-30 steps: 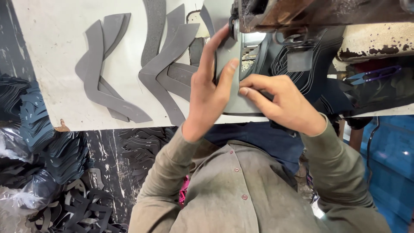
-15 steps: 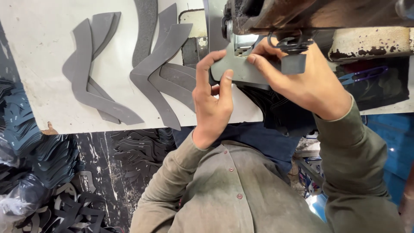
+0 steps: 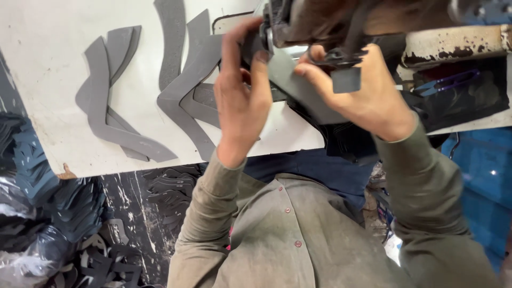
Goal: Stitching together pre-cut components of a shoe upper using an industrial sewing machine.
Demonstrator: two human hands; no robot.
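Grey piece (image 3: 304, 90) between both hands, long axis slanting down-right.

No label, sign or screen shows anywhere in the view. The only packaging is a crumpled clear plastic bag (image 3: 29, 250) on the floor at the lower left, below the edge of the white desk (image 3: 48, 80); it is glossy and see-through, with pale glints on its folds, and dark cut pieces (image 3: 74, 205) lie heaped in and around it.
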